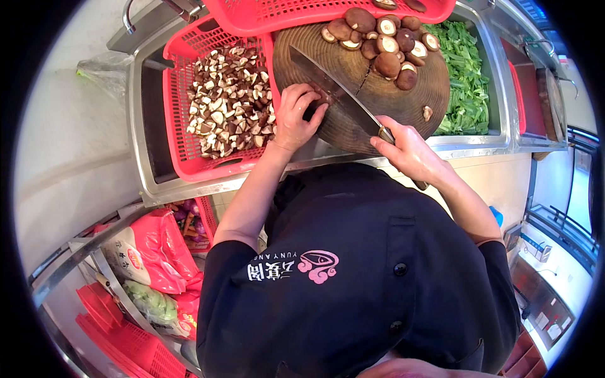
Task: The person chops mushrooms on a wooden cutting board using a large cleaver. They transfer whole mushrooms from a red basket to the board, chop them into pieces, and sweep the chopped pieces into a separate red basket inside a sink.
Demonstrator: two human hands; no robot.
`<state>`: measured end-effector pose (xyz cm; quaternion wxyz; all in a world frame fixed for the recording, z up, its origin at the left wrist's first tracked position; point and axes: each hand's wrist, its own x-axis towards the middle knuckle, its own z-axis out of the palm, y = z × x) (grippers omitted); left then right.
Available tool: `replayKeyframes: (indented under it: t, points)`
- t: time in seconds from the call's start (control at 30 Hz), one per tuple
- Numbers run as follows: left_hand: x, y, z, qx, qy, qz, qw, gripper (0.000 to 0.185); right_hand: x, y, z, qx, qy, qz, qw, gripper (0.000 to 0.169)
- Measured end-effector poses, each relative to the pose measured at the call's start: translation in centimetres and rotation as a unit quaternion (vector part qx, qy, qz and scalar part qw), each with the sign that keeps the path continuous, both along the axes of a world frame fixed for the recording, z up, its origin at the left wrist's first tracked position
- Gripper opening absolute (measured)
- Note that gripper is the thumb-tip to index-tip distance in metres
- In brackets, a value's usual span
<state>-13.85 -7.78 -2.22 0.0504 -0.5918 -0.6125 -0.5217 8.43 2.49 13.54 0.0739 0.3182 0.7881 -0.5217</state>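
Observation:
My right hand [411, 149] grips the handle of a broad-bladed kitchen knife [342, 92]. The blade reaches up and left across a round wooden chopping block [392, 113]. Beside the blade, at the block's left edge, my left hand [298, 115] has its fingers curled down. Something reddish-brown shows by its fingertips, but fingers and blade hide whether I hold it. Several whole brown mushrooms [387, 64], probably shiitake, are heaped at the far side of the block. A small mushroom scrap [427, 113] lies near its right edge. Cut mushroom pieces [227, 104] fill the basket left of my left hand.
The red plastic basket [176, 118] sits over a steel sink [146, 156]. Another red basket [283, 26] overhangs the block's far edge. Chopped leafy greens [465, 80] fill the right sink. Below left, a shelf holds red bags [156, 250] and a vegetable basket [205, 212]. A faucet [127, 16] stands behind.

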Motion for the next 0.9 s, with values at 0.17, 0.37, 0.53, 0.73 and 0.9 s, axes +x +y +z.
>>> replayKeyframes:
  t: [0.17, 0.37, 0.53, 0.73, 0.9]
  points:
    - [0.1, -0.2, -0.1, -0.007, 0.009, 0.004, 1.0, 0.033, -0.8, 0.5, -0.4, 0.037, 0.008, 0.056, 0.998, 0.04]
    - [-0.1, -1.0, 0.7, -0.041, -0.013, -0.013, 0.999, 0.027, -3.3, 0.5, -4.0, 0.044, 0.008, 0.024, 0.999, 0.041]
    - [-1.1, -1.5, 1.1, -0.014, 0.022, -0.029, 0.999, 0.025, -2.7, 0.1, -0.8, 0.029, -0.037, -0.004, 0.999, 0.045]
    - [-1.3, -1.7, 1.3, -0.029, 0.024, -0.039, 0.999, 0.025, -1.4, -0.4, 0.5, 0.06, -0.002, 0.049, 0.997, 0.038]
    - [-1.2, -1.6, 1.3, -0.032, 0.025, -0.051, 0.998, 0.025, -2.2, -0.7, -4.2, 0.054, 0.018, 0.05, 0.997, 0.038]
